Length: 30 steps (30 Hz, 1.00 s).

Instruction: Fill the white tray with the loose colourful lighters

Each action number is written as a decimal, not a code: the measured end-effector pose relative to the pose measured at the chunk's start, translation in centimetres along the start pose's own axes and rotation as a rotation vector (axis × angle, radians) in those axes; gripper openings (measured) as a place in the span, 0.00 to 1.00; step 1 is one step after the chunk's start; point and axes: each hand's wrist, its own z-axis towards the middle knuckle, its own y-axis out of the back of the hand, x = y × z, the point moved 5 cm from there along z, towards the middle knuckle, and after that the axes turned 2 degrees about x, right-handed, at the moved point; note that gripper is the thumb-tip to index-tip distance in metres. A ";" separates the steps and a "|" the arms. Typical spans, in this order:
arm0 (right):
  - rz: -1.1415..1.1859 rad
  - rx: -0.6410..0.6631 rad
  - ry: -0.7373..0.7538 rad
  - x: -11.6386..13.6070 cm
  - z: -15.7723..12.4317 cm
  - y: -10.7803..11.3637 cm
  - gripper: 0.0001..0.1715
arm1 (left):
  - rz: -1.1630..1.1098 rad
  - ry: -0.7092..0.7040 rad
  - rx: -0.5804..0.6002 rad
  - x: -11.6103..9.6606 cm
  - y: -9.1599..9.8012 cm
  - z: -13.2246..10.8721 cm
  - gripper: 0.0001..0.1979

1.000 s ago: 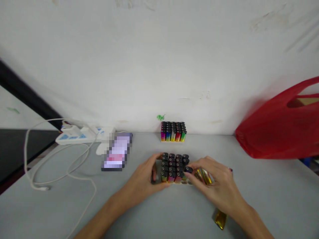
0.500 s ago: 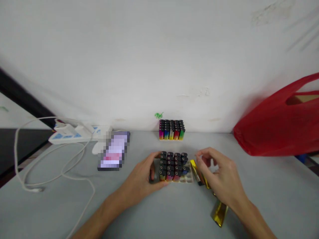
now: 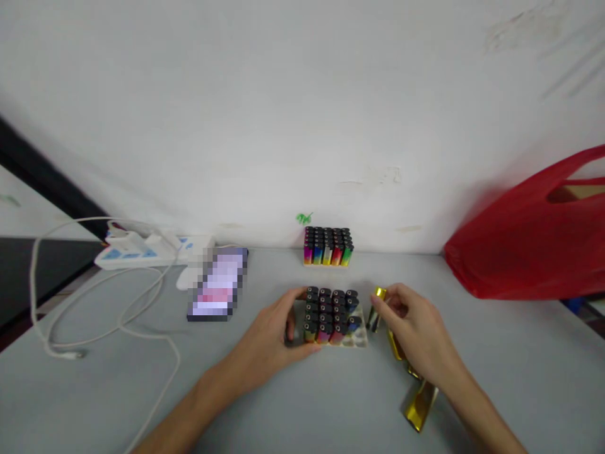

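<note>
A tray of upright black-capped, rainbow-bodied lighters [image 3: 331, 312] stands in the middle of the grey table. My left hand [image 3: 274, 334] is curled round the tray's left side, holding it. My right hand [image 3: 418, 334] is just right of the tray, its fingers pinched on a gold lighter [image 3: 377, 309] held upright beside the tray's right edge. More gold lighters [image 3: 418, 403] lie on the table under and behind my right wrist.
A second full tray of lighters [image 3: 328, 246] stands at the wall. A phone [image 3: 218, 285] lies to the left, with a white power strip [image 3: 142, 251] and looping white cable [image 3: 108, 315] beyond. A red plastic bag [image 3: 534, 243] fills the right side.
My right hand left the tray's right corner, reached to the gold lighters and now holds one upright beside the tray. My left hand stayed on the tray.
</note>
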 end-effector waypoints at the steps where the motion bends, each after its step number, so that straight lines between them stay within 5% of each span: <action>1: 0.111 -0.027 -0.028 0.1 0.0 0.3 0.25 | 0.006 0.002 0.000 0.0 0.0 0.0 0.40; 7: 0.915 -0.093 -0.245 -0.3 0.4 1.1 0.25 | -0.016 -0.005 -0.002 -0.4 0.2 0.1 0.39; 13: 1.366 0.199 -0.405 0.4 0.0 0.2 0.21 | -0.008 -0.029 -0.011 -0.3 0.1 0.1 0.39; 18: 1.427 0.370 -0.351 1.8 -0.9 -0.1 0.25 | -0.019 -0.020 -0.007 -0.4 0.1 0.1 0.39; 24: 1.304 0.537 -0.254 3.6 -2.0 -1.1 0.14 | -0.011 -0.028 -0.006 -0.3 0.1 0.1 0.39; 30: 1.162 0.448 -0.266 3.3 -2.1 -2.1 0.10 | -0.015 -0.030 -0.011 -0.3 0.1 0.1 0.39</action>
